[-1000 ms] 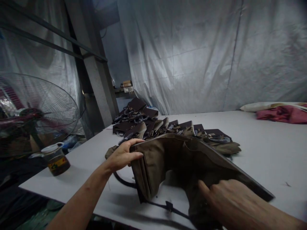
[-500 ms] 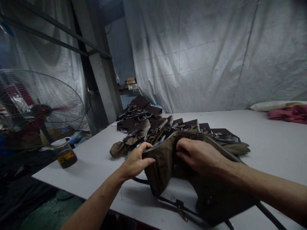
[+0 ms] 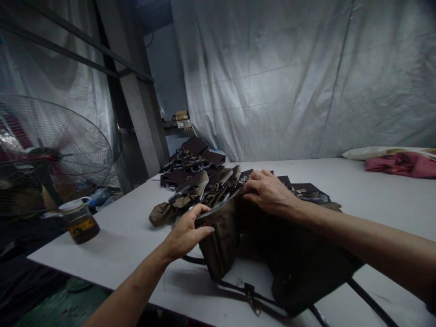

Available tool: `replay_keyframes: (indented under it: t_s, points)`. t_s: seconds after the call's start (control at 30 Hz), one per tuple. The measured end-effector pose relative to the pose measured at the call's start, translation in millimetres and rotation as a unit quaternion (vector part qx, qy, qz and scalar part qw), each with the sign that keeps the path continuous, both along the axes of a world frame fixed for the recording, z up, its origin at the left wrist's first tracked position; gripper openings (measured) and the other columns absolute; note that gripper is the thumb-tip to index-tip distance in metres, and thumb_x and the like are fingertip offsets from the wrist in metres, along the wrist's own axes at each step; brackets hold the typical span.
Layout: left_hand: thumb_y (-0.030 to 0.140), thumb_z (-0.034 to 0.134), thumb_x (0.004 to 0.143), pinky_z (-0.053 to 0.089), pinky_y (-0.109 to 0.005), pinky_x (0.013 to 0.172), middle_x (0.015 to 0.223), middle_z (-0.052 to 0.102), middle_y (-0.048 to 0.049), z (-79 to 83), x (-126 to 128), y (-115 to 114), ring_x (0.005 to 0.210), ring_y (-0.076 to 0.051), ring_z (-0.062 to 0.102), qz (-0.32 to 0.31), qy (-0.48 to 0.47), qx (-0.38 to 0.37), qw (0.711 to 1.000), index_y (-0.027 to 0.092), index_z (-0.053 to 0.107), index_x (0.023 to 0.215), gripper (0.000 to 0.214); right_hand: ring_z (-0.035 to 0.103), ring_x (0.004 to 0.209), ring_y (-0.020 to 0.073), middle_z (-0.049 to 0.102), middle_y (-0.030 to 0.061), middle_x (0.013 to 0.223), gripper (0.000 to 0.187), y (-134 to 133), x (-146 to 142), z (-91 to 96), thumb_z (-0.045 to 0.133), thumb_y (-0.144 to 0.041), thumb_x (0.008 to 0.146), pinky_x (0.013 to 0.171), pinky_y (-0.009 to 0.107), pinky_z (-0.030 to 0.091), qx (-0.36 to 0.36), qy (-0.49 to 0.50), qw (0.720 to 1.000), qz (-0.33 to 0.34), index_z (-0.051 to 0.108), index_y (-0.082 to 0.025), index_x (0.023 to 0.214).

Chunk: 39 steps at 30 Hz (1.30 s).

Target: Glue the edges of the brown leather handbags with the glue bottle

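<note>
A dark olive-brown bag (image 3: 306,259) lies before me on the white table, its edge raised between my two hands. My left hand (image 3: 185,229) grips the left end of that edge, thumb on the near face and fingers over the far side. Farther right, my right hand (image 3: 267,193) pinches the upper rim with bent fingers. A dark strap (image 3: 245,290) with a metal clasp hangs from the bag onto the tabletop. Right behind the bag lies a heap of similar bags (image 3: 211,175) with dark flaps, some with plastic-wrapped hardware.
On the white table (image 3: 132,236), a lidded jar of dark liquid (image 3: 81,222) stands near the left edge. A large wire-caged fan (image 3: 51,154) is beyond it. Reddish cloth (image 3: 402,164) and a pale sack lie far right. Silvery sheeting (image 3: 265,81) hangs behind.
My right hand has come up from inside the bag's opening to its upper rim. My left hand keeps its grip. The whole view has shifted slightly.
</note>
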<state>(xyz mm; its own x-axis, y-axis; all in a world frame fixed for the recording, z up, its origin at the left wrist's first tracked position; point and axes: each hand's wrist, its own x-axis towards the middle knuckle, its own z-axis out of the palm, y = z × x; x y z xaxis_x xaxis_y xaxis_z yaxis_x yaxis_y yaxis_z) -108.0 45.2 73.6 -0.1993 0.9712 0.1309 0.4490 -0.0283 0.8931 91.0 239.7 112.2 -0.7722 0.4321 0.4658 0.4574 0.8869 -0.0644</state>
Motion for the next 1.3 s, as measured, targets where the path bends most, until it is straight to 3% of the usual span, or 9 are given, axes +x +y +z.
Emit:
replay_keyframes:
  t_s: [0.3, 0.47, 0.63, 0.8, 1.07, 1.3]
  points:
    - [0.038, 0.063, 0.085, 0.045, -0.027, 0.073, 0.084, 0.063, 0.0013, -0.3, 2, 1, 0.077, -0.016, 0.057, 0.033, 0.038, 0.007, 0.999, 0.019, 0.056, 0.108, 0.031, 0.052, 0.101, 0.0242, 0.064, 0.0055, 0.102, 0.015, 14, -4, 1.6, 0.072, -0.024, 0.079, 0.087, 0.033, 0.043, -0.084, 0.009, 0.996, -0.022, 0.07, -0.018, 0.066]
    - [0.038, 0.063, 0.085, 0.046, -0.027, 0.075, 0.088, 0.065, 0.0007, -2.3, 1, 1, 0.079, -0.016, 0.059, 0.027, 0.045, 0.017, 0.998, 0.02, 0.056, 0.11, 0.031, 0.06, 0.085, 0.0178, 0.068, 0.0028, 0.098, 0.019, 15, -12, 4.1, 0.074, -0.02, 0.074, 0.073, 0.027, 0.046, -0.101, 0.024, 0.994, -0.036, 0.064, -0.017, 0.058]
    - [0.037, 0.065, 0.085, 0.046, -0.026, 0.073, 0.087, 0.065, 0.0015, -2.2, 2, 0, 0.078, -0.016, 0.059, 0.029, 0.043, 0.019, 0.998, 0.02, 0.056, 0.107, 0.029, 0.064, 0.084, 0.018, 0.071, 0.0031, 0.099, 0.019, 17, -23, 6.5, 0.074, -0.014, 0.071, 0.074, 0.026, 0.046, -0.103, 0.022, 0.994, -0.023, 0.061, -0.018, 0.057]
    - [0.036, 0.066, 0.084, 0.045, -0.025, 0.072, 0.082, 0.063, 0.0034, -1.6, 2, -3, 0.075, -0.014, 0.057, 0.048, 0.033, 0.025, 0.998, 0.021, 0.056, 0.104, 0.027, 0.065, 0.08, 0.0177, 0.073, 0.0013, 0.087, 0.016, 15, -28, 13.7, 0.074, -0.015, 0.071, 0.07, 0.024, 0.045, -0.108, 0.003, 0.994, -0.01, 0.064, -0.019, 0.059]
    - [0.033, 0.07, 0.079, 0.046, -0.024, 0.073, 0.088, 0.066, 0.0011, -13.1, -17, -2, 0.08, -0.015, 0.06, 0.121, -0.014, 0.047, 0.991, 0.019, 0.059, 0.106, 0.033, 0.065, 0.074, 0.0174, 0.073, 0.0025, 0.081, 0.01, 3, -31, 10.5, 0.072, -0.019, 0.073, 0.063, 0.024, 0.042, -0.118, -0.011, 0.992, -0.033, 0.069, -0.019, 0.063]
    - [0.034, 0.076, 0.072, 0.046, -0.024, 0.072, 0.088, 0.068, -0.0007, -11.2, -16, 0, 0.079, -0.015, 0.06, 0.134, -0.042, 0.039, 0.989, 0.017, 0.064, 0.106, 0.04, 0.063, 0.068, 0.0176, 0.07, 0.0026, 0.07, 0.004, -2, -35, 13.3, 0.069, -0.018, 0.073, 0.057, 0.025, 0.037, -0.114, -0.019, 0.991, -0.065, 0.072, -0.018, 0.07]
